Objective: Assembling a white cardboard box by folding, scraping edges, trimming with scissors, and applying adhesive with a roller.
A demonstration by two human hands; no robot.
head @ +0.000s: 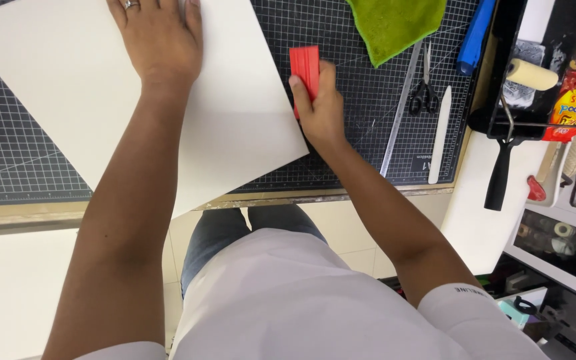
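Head view: left hand (161, 43) lies flat, fingers spread, on the white board (235, 127), upper left; it overhangs the cutting mat (21, 160) and could pivot. Right hand (320, 110) grips a red scraper (305, 67) at the board's edge, which might catch.

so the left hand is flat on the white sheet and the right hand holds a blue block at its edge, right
Not quite: the block in the right hand is red, not blue, as the head view shows. The left hand does lie flat on the white sheet.
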